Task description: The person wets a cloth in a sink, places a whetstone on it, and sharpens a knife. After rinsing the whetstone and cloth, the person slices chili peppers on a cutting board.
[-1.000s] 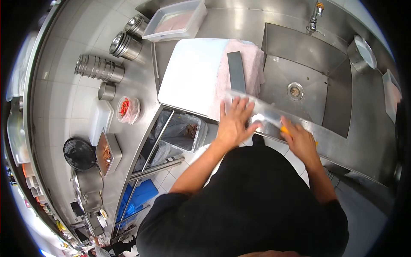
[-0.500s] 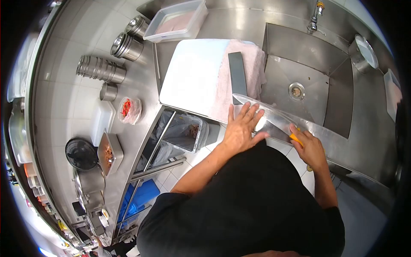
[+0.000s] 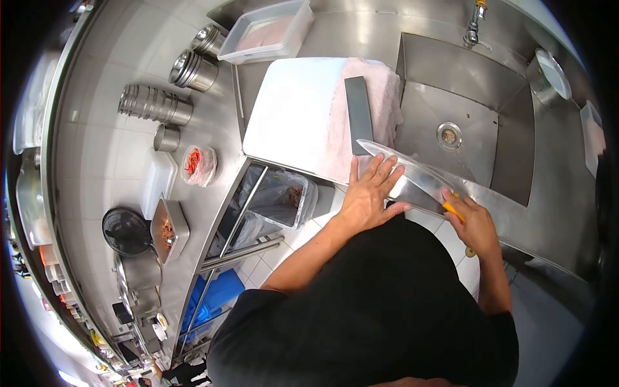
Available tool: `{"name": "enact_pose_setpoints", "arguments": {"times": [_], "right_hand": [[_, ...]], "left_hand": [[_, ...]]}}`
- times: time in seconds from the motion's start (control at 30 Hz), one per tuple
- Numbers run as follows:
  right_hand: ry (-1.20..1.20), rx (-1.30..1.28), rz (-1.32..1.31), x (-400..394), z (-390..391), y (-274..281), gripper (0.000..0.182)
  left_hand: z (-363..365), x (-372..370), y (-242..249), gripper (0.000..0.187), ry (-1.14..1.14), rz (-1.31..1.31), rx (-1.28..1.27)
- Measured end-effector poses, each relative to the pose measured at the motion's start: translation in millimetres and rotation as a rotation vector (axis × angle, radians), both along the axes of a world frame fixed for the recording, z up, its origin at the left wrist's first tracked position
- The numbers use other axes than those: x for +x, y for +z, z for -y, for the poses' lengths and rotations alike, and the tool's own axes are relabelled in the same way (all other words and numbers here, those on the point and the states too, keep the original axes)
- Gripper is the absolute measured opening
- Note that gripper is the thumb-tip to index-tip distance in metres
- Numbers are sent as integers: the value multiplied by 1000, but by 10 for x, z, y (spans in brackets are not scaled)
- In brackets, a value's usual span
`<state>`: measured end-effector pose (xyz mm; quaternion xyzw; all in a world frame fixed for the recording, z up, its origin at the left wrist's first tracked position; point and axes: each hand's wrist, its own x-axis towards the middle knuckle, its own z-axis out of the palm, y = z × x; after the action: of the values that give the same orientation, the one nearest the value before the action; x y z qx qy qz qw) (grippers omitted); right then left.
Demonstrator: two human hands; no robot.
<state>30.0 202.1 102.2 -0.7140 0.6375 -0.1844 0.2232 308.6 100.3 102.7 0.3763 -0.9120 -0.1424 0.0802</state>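
A large kitchen knife (image 3: pixel 419 176) with an orange-yellow handle is in my right hand (image 3: pixel 474 226), whose fingers are wrapped round the handle. My left hand (image 3: pixel 369 198) lies with its fingers stretched and slightly apart on the near side of the blade. The tip of the knife overlaps the near end of a dark grey sharpening stone (image 3: pixel 358 106). Beneath the stone is a pink cloth (image 3: pixel 385 97), draped over the right side of a white cutting board (image 3: pixel 290 116). Exactly how the blade's edge meets the stone cannot be made out.
Right of the board is a steel sink (image 3: pixel 445 103) with a tap (image 3: pixel 474 29) behind it. A plastic tub (image 3: pixel 293 39) stands at the back. Along the left counter are steel cups (image 3: pixel 155 105), a bag of red chillies (image 3: pixel 198 166) and a metal tray (image 3: pixel 173 248). Below hangs a lined bin (image 3: pixel 303 209).
The knife tip has shifted slightly to the right and now overlaps the stone's near end. Both hands have moved a little to the right with it; the view has shifted slightly too.
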Motion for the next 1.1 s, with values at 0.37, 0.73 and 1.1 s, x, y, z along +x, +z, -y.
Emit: {"name": "enact_pose_setpoints", "arguments": {"times": [0.37,0.73,1.1], "right_hand": [[-1,-23,-28,90,659,115,54],[-83,-118,-83,170,1012,-33,49],[-98,60,-78,215,625,252,48]], "left_hand": [[896,-58,-68,79,-27,-25,-97],[1466,-146,-23,83,-25,-25,2],[1000,-77,-129,86,-32,-59,-61]]}}
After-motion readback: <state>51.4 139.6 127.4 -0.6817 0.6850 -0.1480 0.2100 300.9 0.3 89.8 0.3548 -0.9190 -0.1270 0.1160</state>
